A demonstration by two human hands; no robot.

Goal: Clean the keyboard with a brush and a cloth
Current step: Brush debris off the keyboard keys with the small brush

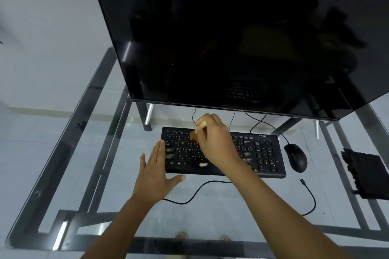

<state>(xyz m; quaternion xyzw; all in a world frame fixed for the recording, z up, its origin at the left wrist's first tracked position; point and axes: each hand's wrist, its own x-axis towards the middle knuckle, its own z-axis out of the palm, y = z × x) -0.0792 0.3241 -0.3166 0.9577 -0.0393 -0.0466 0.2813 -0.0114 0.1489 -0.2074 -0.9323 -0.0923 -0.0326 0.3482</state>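
Black keyboard (223, 151) lies lengthwise left-right; right hand (214, 139) fingers pinch brush (197, 131) pointing down-left, left hand (156, 172) fingers spread.

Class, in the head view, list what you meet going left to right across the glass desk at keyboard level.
Left hand → brush in the right hand → keyboard → mouse → black cloth.

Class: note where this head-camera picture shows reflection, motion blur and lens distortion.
Head view: the dark monitor mirrors the keyboard; the brush in the right hand is smeared by motion; the wide-angle lens splays the glass table edges outward.
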